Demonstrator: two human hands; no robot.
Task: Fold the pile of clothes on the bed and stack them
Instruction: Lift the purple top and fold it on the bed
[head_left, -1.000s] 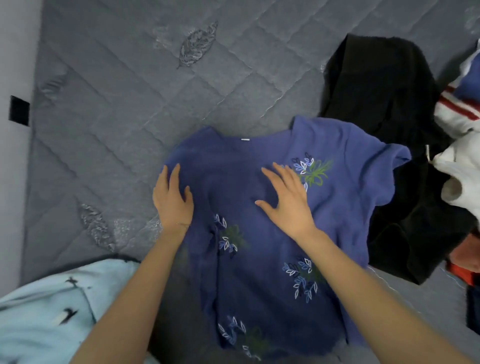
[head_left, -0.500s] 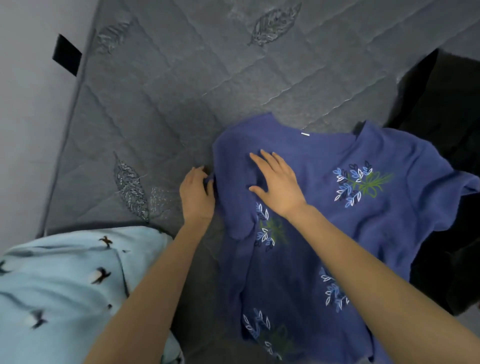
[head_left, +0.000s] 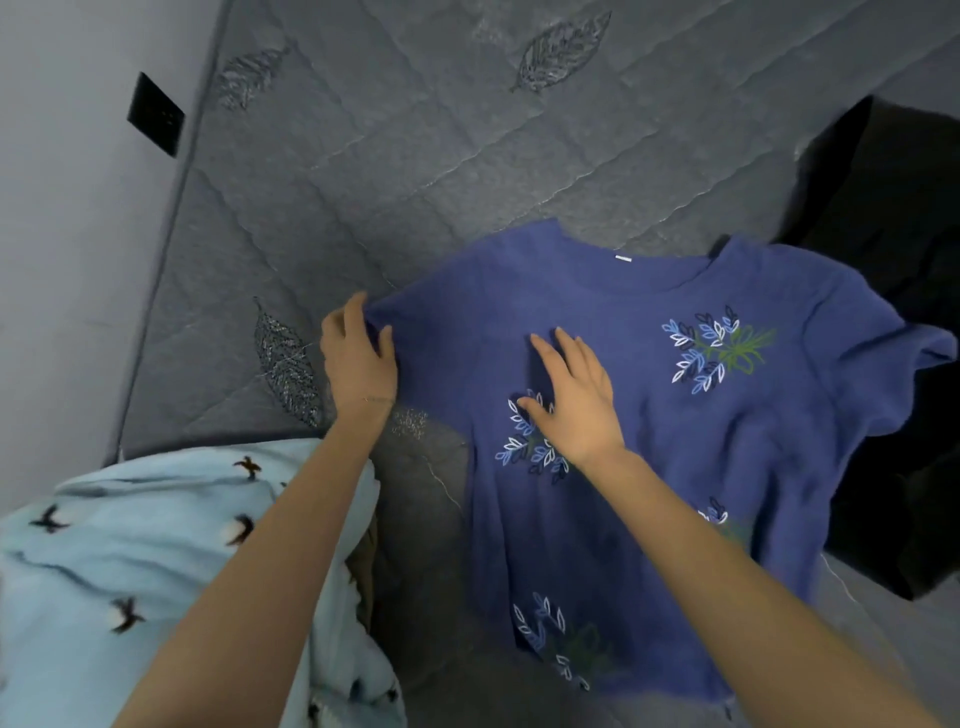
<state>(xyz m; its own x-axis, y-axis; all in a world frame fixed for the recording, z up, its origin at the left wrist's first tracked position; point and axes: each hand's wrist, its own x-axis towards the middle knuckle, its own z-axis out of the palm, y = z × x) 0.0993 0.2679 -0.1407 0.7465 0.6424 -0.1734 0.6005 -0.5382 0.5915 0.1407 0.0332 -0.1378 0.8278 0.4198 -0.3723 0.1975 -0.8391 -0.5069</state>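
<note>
Sleeve (head_left: 415, 317) of the blue shirt (head_left: 649, 415), tucked inward before, now lies spread; left hand (head_left: 358, 358) pinches its edge, right hand (head_left: 574, 410) presses flat.

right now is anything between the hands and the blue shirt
Nothing visible is. The left hand pinches the blue shirt at its sleeve edge, and the right hand lies flat on its front. The other sleeve overlaps a black garment.
</note>
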